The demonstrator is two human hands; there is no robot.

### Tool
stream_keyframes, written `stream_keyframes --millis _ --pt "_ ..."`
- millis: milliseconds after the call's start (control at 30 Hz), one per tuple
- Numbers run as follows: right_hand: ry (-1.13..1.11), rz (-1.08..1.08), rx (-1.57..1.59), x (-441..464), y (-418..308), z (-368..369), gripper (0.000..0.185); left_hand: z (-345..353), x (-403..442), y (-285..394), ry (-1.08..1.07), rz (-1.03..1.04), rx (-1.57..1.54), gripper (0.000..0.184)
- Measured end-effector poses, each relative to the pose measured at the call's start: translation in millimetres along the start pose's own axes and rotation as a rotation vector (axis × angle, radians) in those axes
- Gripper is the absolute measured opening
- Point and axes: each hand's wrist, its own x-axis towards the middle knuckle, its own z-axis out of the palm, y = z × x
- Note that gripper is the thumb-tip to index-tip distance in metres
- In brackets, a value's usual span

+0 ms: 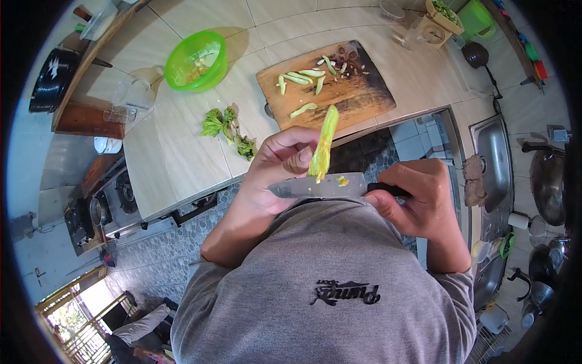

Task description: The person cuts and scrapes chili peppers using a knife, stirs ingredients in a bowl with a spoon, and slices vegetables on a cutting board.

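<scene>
Vegetable in left hand — end at knife blade

"Where is your camera looking from?"
"I have one view, worn on the person's head. It faces forward and steeply down."
"How near is it?"
"Close in. The grey shirt fills my lower middle, with the left hand and right hand just above it. Beyond them I get the counter and chopping board from overhead."
"And how wide?"
"Very wide: stove toward my left edge, sink toward my right. Straight lines bow, and the corners round off to black."
</scene>
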Motion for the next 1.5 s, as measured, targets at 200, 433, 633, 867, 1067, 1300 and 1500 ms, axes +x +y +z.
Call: stream_keyframes --millis 200,433,633,867,1067,1300,1500 --pt "-0.006 0.035 0.002 -1 1 -3 0.025 8 -2 4 -0.018 0.001 -0.009 0.038" --pt "-0.032 0.017 0.013 0 2 -4 0.025 -8 3 6 -0.157 -0.092 -0.191 0.030" --pt "-0.041 0.010 0.050 0 3 -3 0.024 -8 6 2 -0.223 -0.100 -0.368 0.029" --pt "-0.024 0.019 0.043 3 2 -1 0.024 -11 10 -2 -0.233 -0.091 -0.342 0.031" --pt "-0.012 0.020 0.045 2 5 -2 0.023 -12 14 -3 -0.225 -0.060 -0.270 0.032" --pt "-0.015 0.009 0.019 6 4 -1 0.023 -6 15 7 -0.136 -0.084 -0.235 0.027" --pt "-0.011 0.020 -0.025 7 1 -1 0.024 -10 16 10 -0.069 -0.076 -0.171 0.026"
